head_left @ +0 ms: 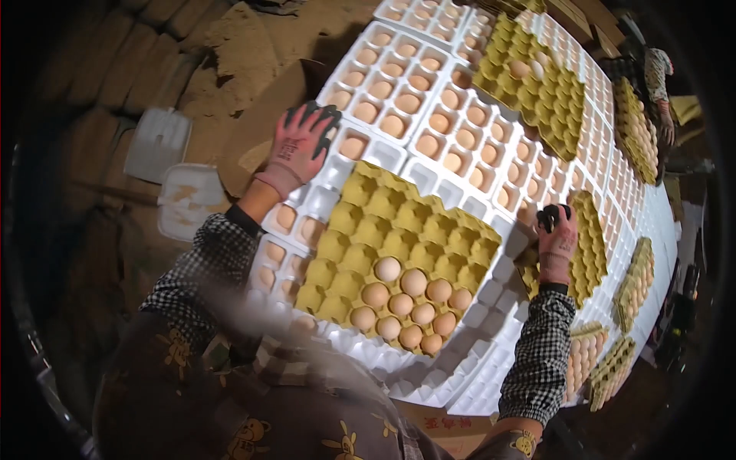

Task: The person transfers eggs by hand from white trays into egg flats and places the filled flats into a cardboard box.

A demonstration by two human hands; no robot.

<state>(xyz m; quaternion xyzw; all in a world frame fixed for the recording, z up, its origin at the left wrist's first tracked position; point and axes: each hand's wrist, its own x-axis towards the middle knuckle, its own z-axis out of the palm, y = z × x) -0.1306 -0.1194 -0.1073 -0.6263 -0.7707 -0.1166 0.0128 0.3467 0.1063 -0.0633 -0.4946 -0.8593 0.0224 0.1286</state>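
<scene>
My left hand (297,153), in a pink glove with dark fingertips, rests over the left edge of a white foam egg tray (391,144). Its fingers are spread; what lies under them is hidden. My right hand (558,244), gloved alike, has its fingers curled down by a yellow egg tray (589,257) on the right; whatever they hold cannot be made out. Between the hands a larger yellow egg tray (368,203) lies across the foam trays. Several brown eggs (414,283) sit in its near part, while its far cups hold none.
Foam trays filled with eggs (393,84) extend away from me. Another yellow tray (537,92) with a few eggs lies farther off. At the far right a person's arm (661,92) reaches beside a filled yellow tray (635,130). White foam lids (159,144) lie on the left.
</scene>
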